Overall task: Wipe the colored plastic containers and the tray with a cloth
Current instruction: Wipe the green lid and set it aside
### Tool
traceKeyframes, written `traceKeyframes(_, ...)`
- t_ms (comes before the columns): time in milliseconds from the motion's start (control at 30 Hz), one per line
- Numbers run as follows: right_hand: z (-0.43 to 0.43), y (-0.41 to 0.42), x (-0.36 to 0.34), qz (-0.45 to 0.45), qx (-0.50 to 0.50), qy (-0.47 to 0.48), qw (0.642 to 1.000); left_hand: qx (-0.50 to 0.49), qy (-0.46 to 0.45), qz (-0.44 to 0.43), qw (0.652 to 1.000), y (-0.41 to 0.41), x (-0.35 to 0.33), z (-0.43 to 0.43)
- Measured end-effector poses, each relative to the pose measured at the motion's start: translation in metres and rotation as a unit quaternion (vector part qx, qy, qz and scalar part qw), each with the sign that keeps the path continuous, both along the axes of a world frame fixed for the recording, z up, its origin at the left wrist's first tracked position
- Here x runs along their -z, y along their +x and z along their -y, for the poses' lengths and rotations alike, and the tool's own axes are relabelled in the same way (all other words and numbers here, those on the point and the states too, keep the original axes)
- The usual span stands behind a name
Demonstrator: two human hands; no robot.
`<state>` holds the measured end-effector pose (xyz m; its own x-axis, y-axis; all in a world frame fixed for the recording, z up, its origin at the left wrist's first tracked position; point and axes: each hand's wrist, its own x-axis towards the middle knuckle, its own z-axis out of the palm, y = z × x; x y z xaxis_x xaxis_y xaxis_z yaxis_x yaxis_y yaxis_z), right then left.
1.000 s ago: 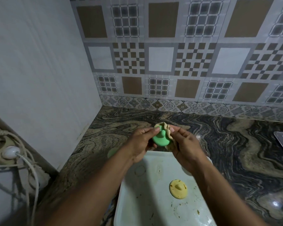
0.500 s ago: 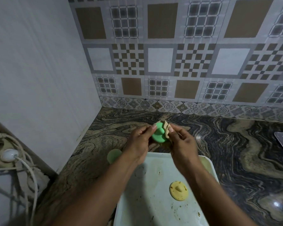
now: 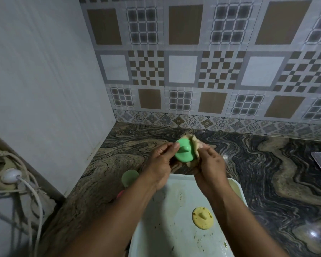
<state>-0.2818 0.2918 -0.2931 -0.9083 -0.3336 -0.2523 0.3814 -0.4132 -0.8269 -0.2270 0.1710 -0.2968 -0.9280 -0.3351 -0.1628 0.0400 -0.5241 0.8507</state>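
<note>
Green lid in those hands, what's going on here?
A person is wiping a green lid above the counter. The left hand pinches the lid by its rim, while the right hand presses a beige cloth against its far edge. Below, the white tray shows specks and smears, with a yellow lid lying on it.

Dim, bluish indoor light, small glare spot on the glossy tabletop (image 3: pixel 313 234) at lower right, soft shadow over the tray (image 3: pixel 156 229), wall tiles (image 3: pixel 183 71) bending at the wide-angle edges, slightly soft throughout
</note>
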Motion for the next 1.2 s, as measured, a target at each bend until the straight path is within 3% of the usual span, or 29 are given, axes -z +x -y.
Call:
traceKeyframes(100, 0.003, -0.010, 0.008, 0.137, 0.071, -0.087, 0.984, -0.020, 0.033, -0.021, 0.999, 0.001, 0.011, -0.011)
traceKeyframes(167, -0.008, -0.020, 0.016, 0.179, 0.099, -0.108, 0.973, -0.017, 0.031, -0.018, 0.999, 0.005, 0.015, -0.003)
traceKeyframes(233, -0.016, -0.020, 0.015, 0.155, 0.047, -0.081, 0.983, -0.015, 0.027, -0.017, 0.999, 0.009, 0.014, 0.006)
traceKeyframes(367, -0.007, 0.003, 0.007, 0.023, -0.052, 0.011, 0.998, 0.007, -0.020, 0.000, 1.000, 0.010, 0.011, 0.008)
traceKeyframes(467, -0.001, 0.005, 0.007, -0.051, -0.029, 0.082, 0.995, -0.013, -0.176, 0.046, 0.983, 0.012, 0.018, 0.009)
traceKeyframes(567, -0.004, -0.003, 0.006, -0.083, -0.021, 0.145, 0.986, -0.063, -0.395, 0.052, 0.915, 0.019, 0.022, 0.018)
traceKeyframes(700, 0.002, -0.001, 0.007, -0.100, -0.018, 0.210, 0.972, -0.049, -0.556, -0.025, 0.830, 0.027, 0.016, 0.016)
traceKeyframes(800, 0.009, 0.002, 0.010, -0.053, -0.027, 0.186, 0.981, -0.084, -0.574, -0.037, 0.814, 0.025, 0.018, 0.019)
traceKeyframes(967, 0.020, 0.004, 0.018, 0.149, -0.026, 0.061, 0.987, -0.098, -0.551, -0.010, 0.829, 0.027, 0.022, 0.029)
traceKeyframes(1200, 0.038, 0.014, 0.023, 0.104, -0.077, 0.098, 0.987, -0.107, -0.511, 0.065, 0.850, 0.041, 0.031, 0.043)
